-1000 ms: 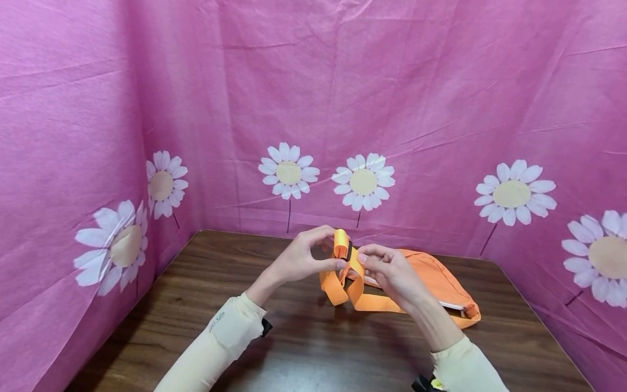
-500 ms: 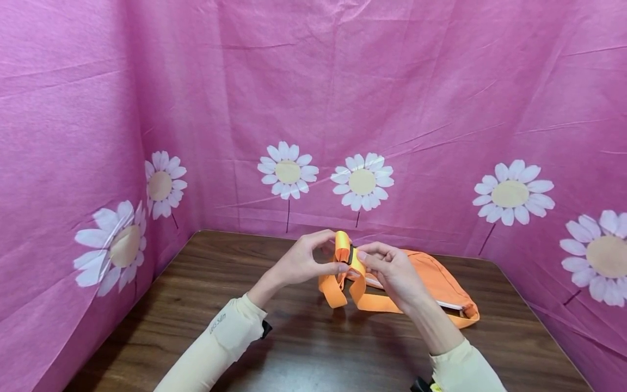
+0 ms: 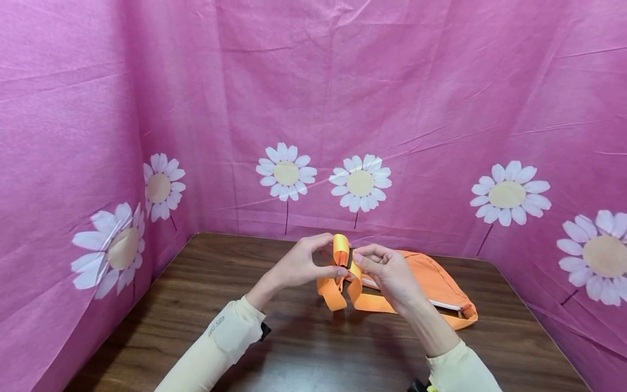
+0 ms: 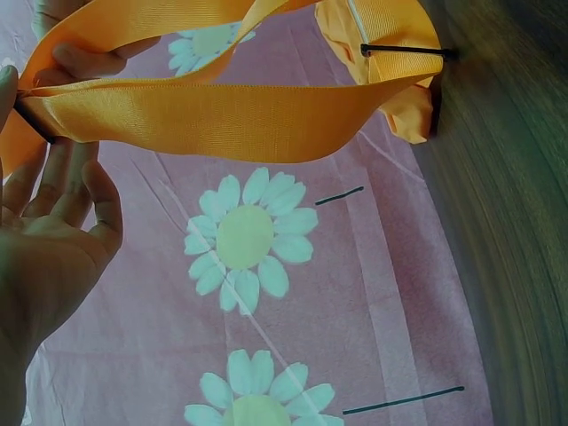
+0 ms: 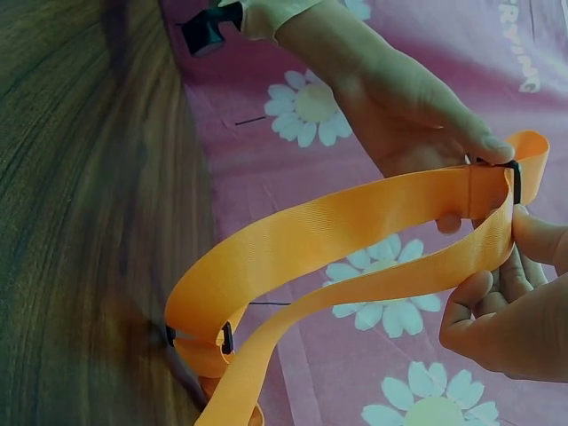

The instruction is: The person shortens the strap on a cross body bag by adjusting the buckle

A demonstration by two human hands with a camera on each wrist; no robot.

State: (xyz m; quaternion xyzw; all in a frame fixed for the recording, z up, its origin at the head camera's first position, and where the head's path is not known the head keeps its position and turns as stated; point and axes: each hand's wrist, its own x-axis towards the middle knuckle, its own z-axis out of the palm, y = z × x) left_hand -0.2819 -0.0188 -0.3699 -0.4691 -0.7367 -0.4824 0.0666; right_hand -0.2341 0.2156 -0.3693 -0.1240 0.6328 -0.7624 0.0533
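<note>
An orange webbing strap runs through a black slider buckle, held above the table between both hands. My left hand holds the strap at the buckle, its thumb at the buckle's lower end and a finger at the upper loop. My right hand pinches the strap with thumb and fingertips just right of the buckle. A short loop of strap stands out past the buckle in the right wrist view. The strap hangs in folds and leads to an orange bag with a white zipper, lying behind my right hand.
The dark wooden table spreads beneath both arms. A pink cloth printed with white daisies stands around its back and sides. Another black fitting sits low on the strap near the bag.
Both hands have come down slightly with the buckle and strap loop. My right fingertips have shifted a little left, closer to the buckle. The bag stays where it was.
</note>
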